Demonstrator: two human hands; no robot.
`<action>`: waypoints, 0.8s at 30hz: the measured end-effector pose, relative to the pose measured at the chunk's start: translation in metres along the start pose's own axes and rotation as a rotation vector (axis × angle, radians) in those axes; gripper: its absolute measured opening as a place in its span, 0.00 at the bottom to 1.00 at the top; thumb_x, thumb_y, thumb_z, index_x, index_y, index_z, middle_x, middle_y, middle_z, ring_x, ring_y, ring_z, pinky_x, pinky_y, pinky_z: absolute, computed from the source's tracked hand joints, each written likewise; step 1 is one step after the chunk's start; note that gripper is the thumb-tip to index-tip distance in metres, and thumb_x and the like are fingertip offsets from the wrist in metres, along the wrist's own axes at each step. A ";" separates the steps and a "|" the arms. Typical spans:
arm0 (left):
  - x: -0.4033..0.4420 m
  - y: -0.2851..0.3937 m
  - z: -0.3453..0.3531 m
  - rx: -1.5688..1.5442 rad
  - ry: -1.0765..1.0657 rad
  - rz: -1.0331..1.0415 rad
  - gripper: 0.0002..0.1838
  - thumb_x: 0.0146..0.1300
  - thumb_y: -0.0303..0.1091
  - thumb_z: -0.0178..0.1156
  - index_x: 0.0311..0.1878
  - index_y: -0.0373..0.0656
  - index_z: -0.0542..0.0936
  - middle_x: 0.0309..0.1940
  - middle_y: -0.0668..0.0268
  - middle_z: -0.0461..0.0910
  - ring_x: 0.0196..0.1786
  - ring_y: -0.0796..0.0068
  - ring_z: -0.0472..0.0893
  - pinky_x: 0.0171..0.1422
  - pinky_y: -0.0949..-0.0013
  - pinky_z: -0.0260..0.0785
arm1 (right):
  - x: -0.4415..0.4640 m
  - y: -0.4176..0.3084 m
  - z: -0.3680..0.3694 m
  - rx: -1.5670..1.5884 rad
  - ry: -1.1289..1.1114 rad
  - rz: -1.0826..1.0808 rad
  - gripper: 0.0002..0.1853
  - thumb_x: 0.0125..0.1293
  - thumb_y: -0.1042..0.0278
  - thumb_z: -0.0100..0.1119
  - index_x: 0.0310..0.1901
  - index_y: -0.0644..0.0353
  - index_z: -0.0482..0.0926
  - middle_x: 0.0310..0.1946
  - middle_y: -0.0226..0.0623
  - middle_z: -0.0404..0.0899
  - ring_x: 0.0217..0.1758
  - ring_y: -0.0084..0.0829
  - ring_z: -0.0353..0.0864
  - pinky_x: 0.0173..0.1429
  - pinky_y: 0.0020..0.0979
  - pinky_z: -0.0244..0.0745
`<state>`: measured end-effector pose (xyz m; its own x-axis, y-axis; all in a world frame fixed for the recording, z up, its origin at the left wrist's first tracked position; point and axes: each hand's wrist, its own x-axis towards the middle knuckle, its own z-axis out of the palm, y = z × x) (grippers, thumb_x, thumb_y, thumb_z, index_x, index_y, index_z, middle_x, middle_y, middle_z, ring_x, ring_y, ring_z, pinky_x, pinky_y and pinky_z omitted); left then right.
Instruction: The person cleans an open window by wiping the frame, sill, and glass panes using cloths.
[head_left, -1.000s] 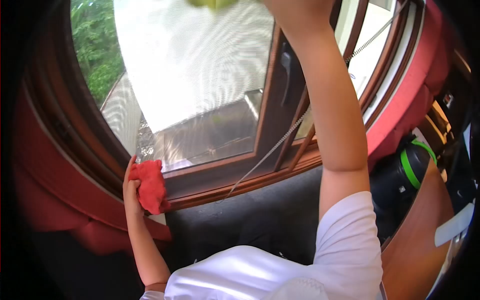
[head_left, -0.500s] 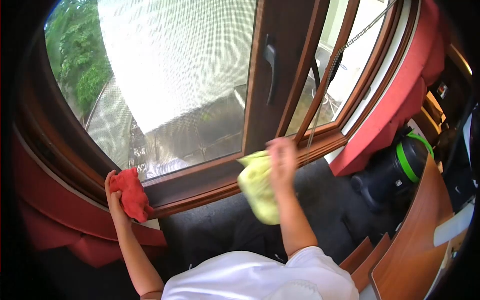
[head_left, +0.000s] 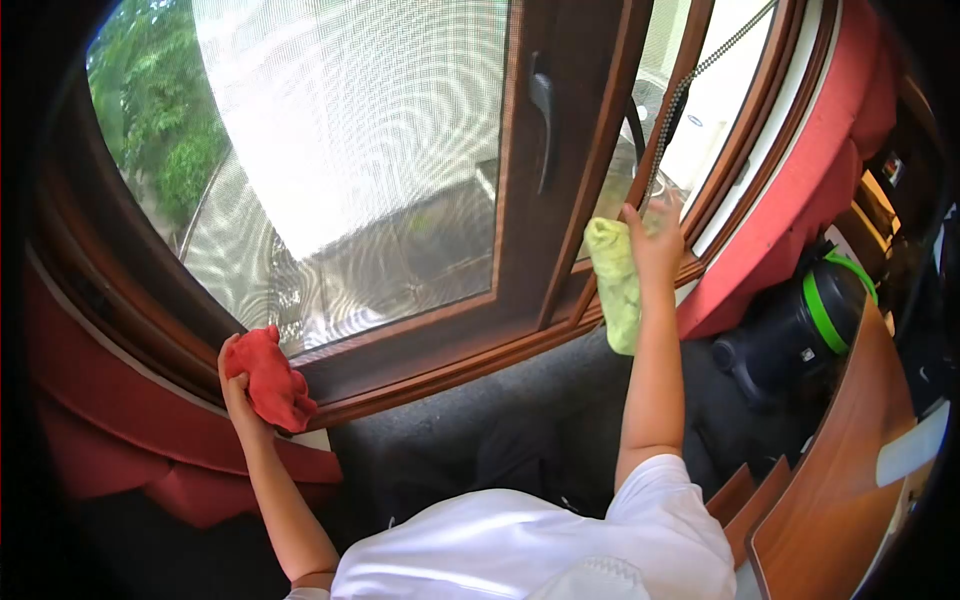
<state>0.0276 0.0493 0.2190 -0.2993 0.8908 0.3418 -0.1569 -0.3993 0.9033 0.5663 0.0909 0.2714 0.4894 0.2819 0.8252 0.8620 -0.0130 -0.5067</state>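
At the lower left corner of the brown window frame (head_left: 400, 372), my left hand (head_left: 236, 385) is closed around a bunched red cloth (head_left: 270, 378). Over on the right, my right hand (head_left: 655, 240) is at the lower part of the narrower window section, near the hanging bead chain (head_left: 680, 95). A crumpled yellow-green cloth (head_left: 616, 290) hangs from its thumb side, with the fingers partly blurred against the frame. The window pane with a mesh screen (head_left: 380, 170) fills the space between the hands, and a dark window handle (head_left: 543, 125) sits upright on the middle post.
Red fabric (head_left: 780, 220) lines the wall right of the window, and more red fabric (head_left: 110, 420) hangs at the left. A black bin-like container with a green band (head_left: 815, 315) stands at the right, beside a curved wooden panel (head_left: 850, 470).
My right hand has moved right along the window's lower edge, carrying the yellow-green cloth from the middle post to the narrower section. My left hand stays at the left corner with the red cloth.
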 end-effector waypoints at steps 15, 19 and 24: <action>-0.003 0.003 0.005 0.099 0.035 0.045 0.32 0.51 0.34 0.45 0.63 0.40 0.67 0.55 0.58 0.69 0.58 0.66 0.71 0.65 0.66 0.62 | 0.054 -0.007 -0.173 0.743 0.161 0.221 0.08 0.67 0.70 0.56 0.44 0.66 0.77 0.34 0.33 0.80 0.33 0.19 0.78 0.39 0.21 0.74; -0.006 0.006 0.007 0.035 0.024 0.023 0.32 0.50 0.33 0.45 0.63 0.40 0.67 0.55 0.59 0.69 0.58 0.66 0.71 0.66 0.66 0.61 | 0.042 0.011 -0.182 0.046 0.627 -0.113 0.24 0.60 0.73 0.66 0.53 0.68 0.66 0.45 0.42 0.69 0.40 0.25 0.74 0.36 0.23 0.73; 0.006 -0.005 -0.023 0.147 0.092 0.162 0.30 0.54 0.34 0.44 0.63 0.37 0.67 0.57 0.58 0.70 0.61 0.64 0.70 0.66 0.63 0.61 | 0.036 -0.018 -0.163 0.160 0.866 -0.383 0.25 0.58 0.75 0.67 0.50 0.66 0.62 0.42 0.40 0.64 0.38 0.27 0.69 0.40 0.25 0.73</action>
<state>0.0055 0.0516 0.2103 -0.3947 0.7917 0.4663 0.0367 -0.4935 0.8689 0.5903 -0.0552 0.3511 0.1613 -0.5678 0.8072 0.9868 0.0815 -0.1398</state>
